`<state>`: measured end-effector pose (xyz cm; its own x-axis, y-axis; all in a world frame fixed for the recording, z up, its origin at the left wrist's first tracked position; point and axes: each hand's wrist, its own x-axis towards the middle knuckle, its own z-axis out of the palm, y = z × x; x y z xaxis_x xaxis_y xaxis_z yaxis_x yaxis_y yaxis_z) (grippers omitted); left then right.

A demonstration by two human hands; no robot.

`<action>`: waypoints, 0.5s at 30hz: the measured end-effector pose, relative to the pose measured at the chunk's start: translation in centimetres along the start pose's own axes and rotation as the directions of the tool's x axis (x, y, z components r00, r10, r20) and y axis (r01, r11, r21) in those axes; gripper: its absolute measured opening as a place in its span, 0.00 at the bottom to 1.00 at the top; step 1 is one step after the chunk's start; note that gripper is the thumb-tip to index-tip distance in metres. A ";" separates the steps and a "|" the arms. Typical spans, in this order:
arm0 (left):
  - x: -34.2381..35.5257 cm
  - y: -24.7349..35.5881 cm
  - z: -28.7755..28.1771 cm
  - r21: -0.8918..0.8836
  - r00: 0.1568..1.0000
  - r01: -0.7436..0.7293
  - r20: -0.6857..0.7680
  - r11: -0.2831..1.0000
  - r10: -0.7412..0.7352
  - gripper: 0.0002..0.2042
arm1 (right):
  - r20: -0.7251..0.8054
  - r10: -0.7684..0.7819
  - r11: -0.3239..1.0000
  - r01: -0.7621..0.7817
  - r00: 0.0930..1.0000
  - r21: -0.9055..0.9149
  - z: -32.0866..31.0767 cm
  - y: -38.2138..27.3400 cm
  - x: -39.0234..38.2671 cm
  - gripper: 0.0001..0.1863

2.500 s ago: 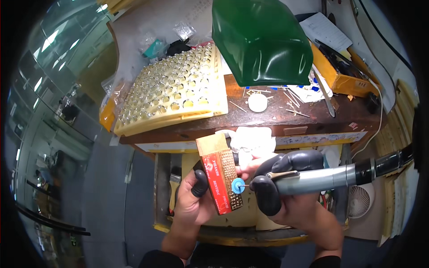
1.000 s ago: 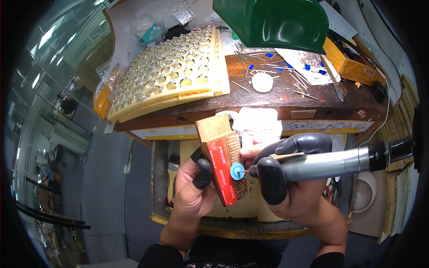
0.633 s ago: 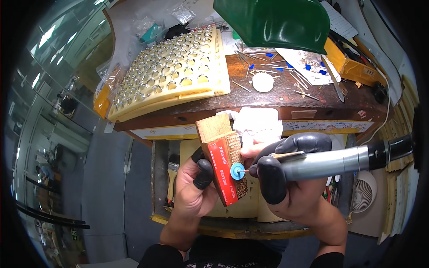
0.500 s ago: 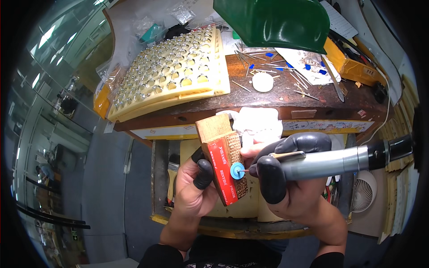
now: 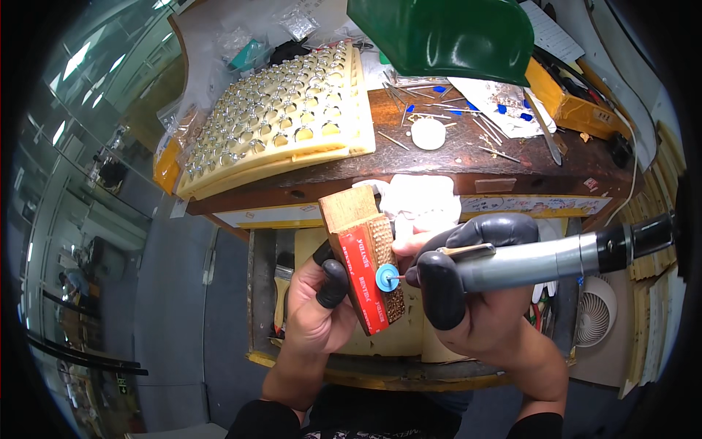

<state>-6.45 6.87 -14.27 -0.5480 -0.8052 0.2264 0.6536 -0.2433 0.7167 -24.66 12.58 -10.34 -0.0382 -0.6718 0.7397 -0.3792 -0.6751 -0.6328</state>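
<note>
- Nearest the viewer, the person's left hand [image 5: 316,311] wraps around a wooden block with a red side and a coarse, bristly brown face [image 5: 365,265]; the thumb, capped in black rubber, presses on the red side, and the block stands tilted in front of the chest.
- The right hand [image 5: 479,307] is closed around a grey metal rotary handpiece [image 5: 526,262]; the thumb and forefinger, also capped in black, pinch its front end.
- A small blue disc [image 5: 387,278] on the handpiece's thin shaft touches the block's bristly face.
- Under the hands lies an open bench drawer with a wooden rim [image 5: 380,369]; a brush with pale bristles [image 5: 282,293] lies in its left part.
- Just behind the block, a crumpled white cloth [image 5: 420,208] hangs at the edge of a dark wooden workbench [image 5: 468,157].
- On the bench, left, a cream tray with rows of holes holding metal rings [image 5: 274,121] sits tilted.
- Centre, a small white round disc [image 5: 428,134] lies among thin metal pins and blue-tipped bits.
- Farthest back, a green lamp shade [image 5: 446,33] hangs over the bench, with a yellow box [image 5: 574,106] to its right.
- At lower right, a small white fan [image 5: 596,311] sits beside the drawer.
</note>
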 end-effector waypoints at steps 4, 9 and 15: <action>0.0 0.0 -0.5 -0.019 0.999 0.001 0.044 1.000 0.000 0.21 | 0.005 0.057 0.998 -0.057 0.998 -0.029 0.0 -0.2 -0.2 0.08; 0.0 -0.1 -0.1 -0.002 1.000 -0.010 0.019 1.000 0.011 0.21 | 0.021 0.023 0.998 -0.022 0.999 -0.051 -0.2 -0.2 -0.1 0.08; 0.0 -0.2 -0.5 -0.024 0.999 -0.007 0.051 1.000 0.009 0.21 | 0.028 -0.006 0.997 0.008 1.000 -0.071 -0.4 -0.1 0.0 0.07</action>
<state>-6.34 6.61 -14.67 -0.5683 -0.7785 0.2662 0.6702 -0.2504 0.6987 -24.95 12.82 -10.20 -0.0103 -0.6762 0.7367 -0.4439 -0.6570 -0.6093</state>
